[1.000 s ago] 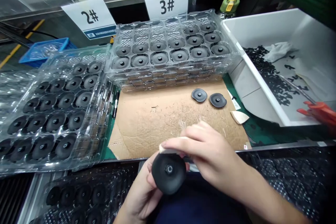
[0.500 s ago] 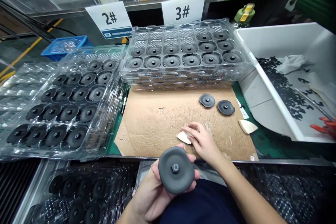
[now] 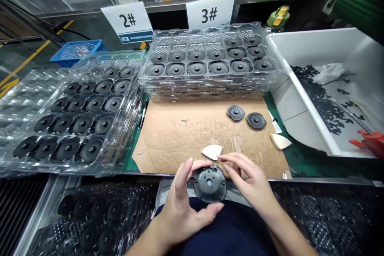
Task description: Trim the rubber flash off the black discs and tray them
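Right hand [image 3: 252, 184] now at black disc [image 3: 209, 184] (fingers [image 3: 231, 159] curled)

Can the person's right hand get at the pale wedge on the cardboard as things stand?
Probably yes: the fingers of the right hand end just beside the pale wedge, and nothing stands between them.

Dark disc [image 3: 209, 184] now flipped, diff. face up; R hand [image 3: 250, 180] off cream scrap [image 3: 211, 152], beside disc.
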### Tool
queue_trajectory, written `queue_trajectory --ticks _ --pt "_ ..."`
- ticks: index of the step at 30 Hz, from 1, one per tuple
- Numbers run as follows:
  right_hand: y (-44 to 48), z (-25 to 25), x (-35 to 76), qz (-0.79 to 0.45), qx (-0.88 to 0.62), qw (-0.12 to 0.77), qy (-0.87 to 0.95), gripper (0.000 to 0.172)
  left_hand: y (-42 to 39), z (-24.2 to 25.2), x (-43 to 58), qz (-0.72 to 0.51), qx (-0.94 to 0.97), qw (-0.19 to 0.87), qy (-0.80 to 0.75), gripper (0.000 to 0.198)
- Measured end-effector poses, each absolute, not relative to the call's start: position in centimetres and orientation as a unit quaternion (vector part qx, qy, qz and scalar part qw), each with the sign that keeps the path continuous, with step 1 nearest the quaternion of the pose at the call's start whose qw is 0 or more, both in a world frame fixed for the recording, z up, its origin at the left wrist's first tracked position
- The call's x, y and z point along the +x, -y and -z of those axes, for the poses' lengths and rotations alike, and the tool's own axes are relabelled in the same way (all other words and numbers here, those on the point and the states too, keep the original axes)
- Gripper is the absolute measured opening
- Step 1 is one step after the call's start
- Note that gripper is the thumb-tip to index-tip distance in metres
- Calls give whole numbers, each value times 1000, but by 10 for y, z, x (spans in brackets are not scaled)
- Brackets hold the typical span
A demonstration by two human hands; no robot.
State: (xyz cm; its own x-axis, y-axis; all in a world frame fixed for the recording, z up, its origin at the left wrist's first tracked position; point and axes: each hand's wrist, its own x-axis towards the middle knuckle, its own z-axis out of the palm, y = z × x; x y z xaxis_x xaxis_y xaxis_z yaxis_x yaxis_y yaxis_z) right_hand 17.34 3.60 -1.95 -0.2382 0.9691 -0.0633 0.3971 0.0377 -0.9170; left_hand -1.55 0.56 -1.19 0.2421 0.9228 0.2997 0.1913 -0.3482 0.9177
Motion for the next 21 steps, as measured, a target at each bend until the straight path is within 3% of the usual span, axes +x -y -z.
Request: queue_trajectory --ticks 3,10,14,19,21 --pt "-28 14 177 -446 -526 318 650 24 -4 13 -16 -436 724 346 -407 107" --pt "-19 -2 181 -441 -436 288 729 37 5 10 -21 -431 701 355 -444 102" --pt "-16 1 177 -414 -384 248 787 39 8 4 -26 -402 649 432 -480 83" --pt "-7 11 165 -388 -382 289 788 17 22 2 -33 -412 469 593 -509 41" --pt "-6 16 156 -399 -375 269 793 25 35 8 -40 -422 424 595 -537 49"
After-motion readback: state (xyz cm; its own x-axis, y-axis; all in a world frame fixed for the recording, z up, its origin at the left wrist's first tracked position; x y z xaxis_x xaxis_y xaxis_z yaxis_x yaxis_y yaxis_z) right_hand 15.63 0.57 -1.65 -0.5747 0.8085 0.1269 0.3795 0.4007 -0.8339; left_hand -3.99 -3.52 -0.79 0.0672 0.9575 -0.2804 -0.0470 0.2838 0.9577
